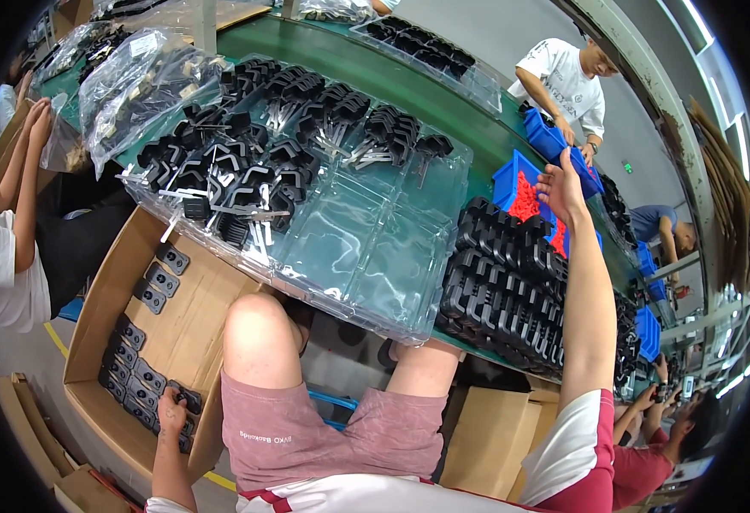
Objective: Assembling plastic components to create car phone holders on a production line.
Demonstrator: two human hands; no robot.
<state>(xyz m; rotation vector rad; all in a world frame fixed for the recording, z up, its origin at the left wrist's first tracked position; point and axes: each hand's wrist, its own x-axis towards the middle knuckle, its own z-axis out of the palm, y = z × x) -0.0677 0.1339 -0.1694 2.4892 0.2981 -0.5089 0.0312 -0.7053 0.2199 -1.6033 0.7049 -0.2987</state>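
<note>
Down in the cardboard box at my left, my left hand has its fingers closed on the edge of a black oval plate part. Several similar black plates lie in rows beside it. My right arm is stretched out to the far right. There my right hand hovers over a blue bin of small red parts, fingers loosely apart and nothing visible in them. Stacked black moulded parts stand just nearer than that bin.
A clear plastic tray on the green bench holds black parts with metal strips in its far and left compartments. Plastic bags lie at the far left. Across the bench a co-worker handles another blue bin; another person sits at left.
</note>
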